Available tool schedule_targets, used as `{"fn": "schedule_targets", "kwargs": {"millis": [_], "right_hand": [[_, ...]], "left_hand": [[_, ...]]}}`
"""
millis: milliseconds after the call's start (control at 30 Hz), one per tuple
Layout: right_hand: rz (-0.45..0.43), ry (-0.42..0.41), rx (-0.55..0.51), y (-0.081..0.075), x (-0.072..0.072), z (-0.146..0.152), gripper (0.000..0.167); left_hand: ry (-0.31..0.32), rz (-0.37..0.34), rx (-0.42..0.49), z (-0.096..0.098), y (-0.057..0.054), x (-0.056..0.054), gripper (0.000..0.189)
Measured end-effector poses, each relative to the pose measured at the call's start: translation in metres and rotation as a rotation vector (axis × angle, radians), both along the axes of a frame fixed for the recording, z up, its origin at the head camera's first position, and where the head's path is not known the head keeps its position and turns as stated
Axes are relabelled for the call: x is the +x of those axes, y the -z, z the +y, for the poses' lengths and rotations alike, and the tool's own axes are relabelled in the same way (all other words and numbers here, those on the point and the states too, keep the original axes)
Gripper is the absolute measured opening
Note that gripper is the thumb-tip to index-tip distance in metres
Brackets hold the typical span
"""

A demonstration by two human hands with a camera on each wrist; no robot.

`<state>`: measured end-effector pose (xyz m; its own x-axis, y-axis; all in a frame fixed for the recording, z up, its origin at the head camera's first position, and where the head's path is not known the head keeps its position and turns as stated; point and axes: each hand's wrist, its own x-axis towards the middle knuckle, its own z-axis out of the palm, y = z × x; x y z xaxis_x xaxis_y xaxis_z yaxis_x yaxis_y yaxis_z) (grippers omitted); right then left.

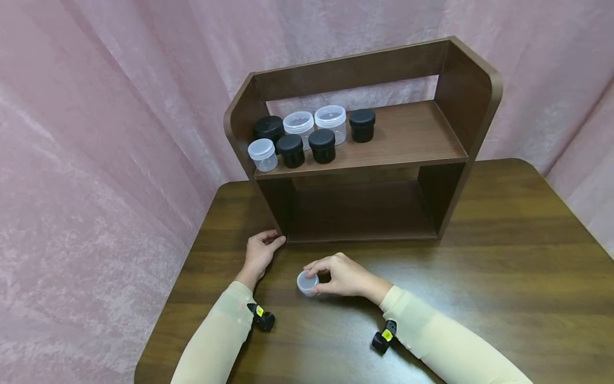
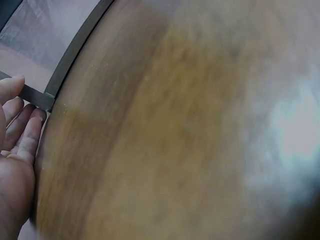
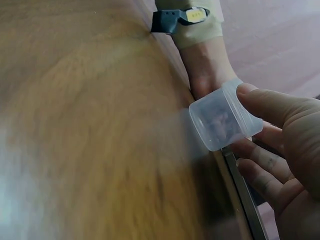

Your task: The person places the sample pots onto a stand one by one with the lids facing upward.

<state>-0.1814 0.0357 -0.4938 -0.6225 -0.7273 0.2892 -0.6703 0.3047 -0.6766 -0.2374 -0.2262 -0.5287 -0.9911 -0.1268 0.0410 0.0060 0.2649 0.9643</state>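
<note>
My right hand [image 1: 342,274] pinches a small clear plastic jar [image 1: 307,283] by its lid, thumb on one side and fingers on the other. In the right wrist view the jar's see-through wall [image 3: 215,120] shows, its base close over the table. My left hand [image 1: 260,253] is at the lower left front corner of a brown wooden shelf [image 1: 364,169]. In the left wrist view the thumb [image 2: 14,86] lies over the edge of the side panel [image 2: 37,97], with the other fingers along it.
On the upper shelf, toward its left, stand black-lidded jars [image 1: 322,146] and clear ones [image 1: 331,122]. The lower compartment [image 1: 360,210] opens toward me. A brown wooden table [image 1: 503,266] carries the shelf, and a pink curtain [image 1: 120,133] hangs behind.
</note>
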Motion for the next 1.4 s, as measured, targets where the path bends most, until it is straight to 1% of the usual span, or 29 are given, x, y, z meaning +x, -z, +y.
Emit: {"fn": "schedule_targets", "kwargs": {"millis": [67, 167, 300, 367, 433, 500, 567, 667, 767, 867, 933, 1000, 1200, 1400], "right_hand": [[-0.002, 0.016, -0.003, 0.0, -0.002, 0.005, 0.029], [-0.02, 0.033, -0.005, 0.0, -0.004, 0.014, 0.028], [-0.077, 0.063, -0.002, 0.001, -0.006, 0.03, 0.027], [-0.097, 0.084, -0.012, 0.001, -0.008, 0.039, 0.026], [-0.106, 0.109, -0.024, 0.0, -0.01, 0.046, 0.025], [-0.109, 0.127, -0.036, -0.001, -0.012, 0.051, 0.025], [-0.103, 0.13, -0.045, -0.001, -0.014, 0.054, 0.025], [-0.103, 0.125, -0.048, 0.0, -0.014, 0.055, 0.025], [-0.105, 0.114, -0.054, 0.001, -0.014, 0.055, 0.026], [-0.097, 0.118, -0.058, 0.002, -0.013, 0.056, 0.025], [-0.084, 0.124, -0.063, 0.003, -0.013, 0.058, 0.025], [-0.053, 0.133, -0.059, 0.004, -0.013, 0.06, 0.026], [0.033, 0.154, -0.035, 0.004, -0.013, 0.065, 0.027], [0.101, 0.228, -0.029, 0.004, -0.017, 0.067, 0.025]], "left_hand": [[0.002, -0.004, 0.003, 0.0, -0.001, -0.001, 0.037], [-0.005, -0.03, 0.033, 0.0, -0.003, 0.0, 0.041], [-0.032, -0.073, 0.108, 0.004, -0.009, 0.005, 0.041], [-0.048, -0.076, 0.118, 0.009, -0.012, 0.007, 0.042], [-0.075, -0.054, 0.111, 0.016, -0.015, 0.007, 0.044], [-0.108, -0.021, 0.074, 0.021, -0.017, 0.006, 0.048], [-0.145, 0.018, 0.059, 0.027, -0.018, 0.004, 0.053], [-0.192, 0.061, 0.066, 0.035, -0.017, 0.002, 0.058], [-0.239, 0.087, 0.091, 0.04, -0.013, 0.002, 0.059], [-0.265, 0.121, 0.112, 0.042, -0.008, 0.001, 0.057], [-0.265, 0.145, 0.122, 0.044, -0.005, 0.001, 0.055], [-0.261, 0.163, 0.13, 0.046, -0.004, 0.001, 0.053], [-0.269, 0.161, 0.168, 0.044, 0.002, 0.003, 0.047], [-0.261, 0.178, 0.203, 0.04, 0.002, 0.002, 0.041]]}}
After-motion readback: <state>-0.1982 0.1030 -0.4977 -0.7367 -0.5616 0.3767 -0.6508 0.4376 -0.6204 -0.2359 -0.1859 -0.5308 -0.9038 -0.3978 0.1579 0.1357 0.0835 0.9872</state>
